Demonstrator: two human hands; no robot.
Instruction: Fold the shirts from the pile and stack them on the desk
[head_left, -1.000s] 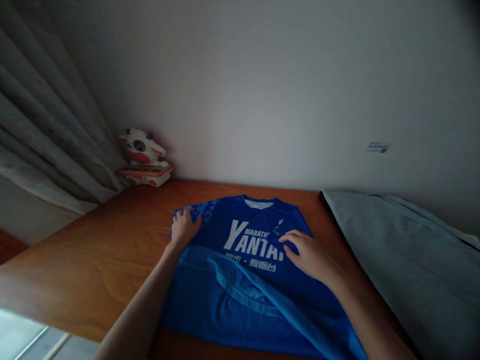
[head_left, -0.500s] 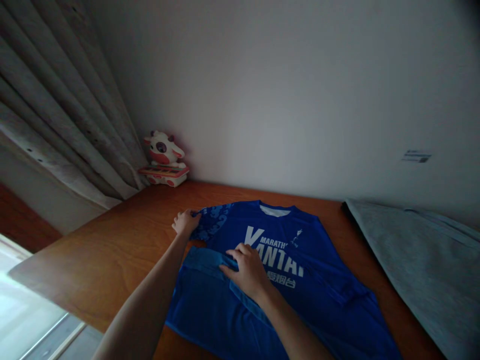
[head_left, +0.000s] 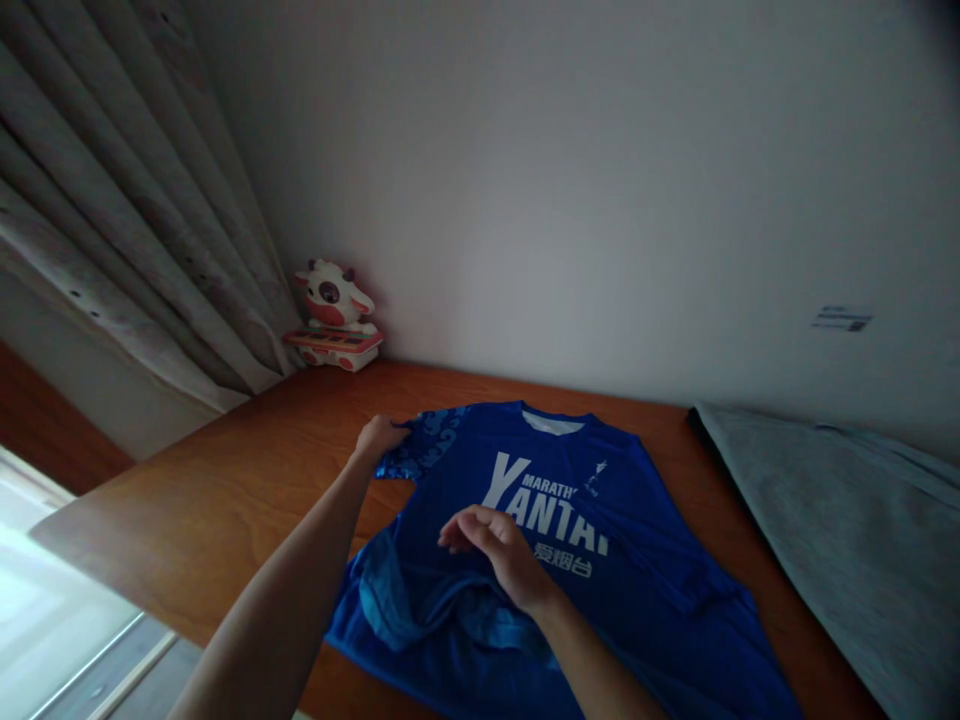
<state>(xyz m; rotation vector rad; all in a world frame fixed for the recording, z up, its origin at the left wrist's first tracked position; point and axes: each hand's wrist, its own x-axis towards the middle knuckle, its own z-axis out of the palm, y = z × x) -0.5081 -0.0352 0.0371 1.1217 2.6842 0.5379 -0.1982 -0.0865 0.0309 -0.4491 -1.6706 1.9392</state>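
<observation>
A blue shirt (head_left: 637, 560) with white lettering lies front up on the wooden surface, its collar toward the wall. The patterned sleeve (head_left: 431, 440) extends to the left, and my left hand (head_left: 381, 436) is closed on its outer edge. Over the middle of the shirt is my right hand (head_left: 491, 545), its fingers bent and apart from the thumb, with nothing seen in it. Just below that hand, a lighter blue part of the shirt (head_left: 390, 600) is bunched in loose folds.
A cow-shaped toy with a keyboard (head_left: 336, 318) stands at the back left, beside a pale curtain (head_left: 127, 180). Grey fabric (head_left: 832, 510) lies at the right. The wooden surface (head_left: 217, 490) ends along the lower left.
The lighter blue fold has dropped toward me and crumpled, uncovering more of the shirt front. My right hand has moved slightly down and come off the fabric. My left hand still grips the sleeve.
</observation>
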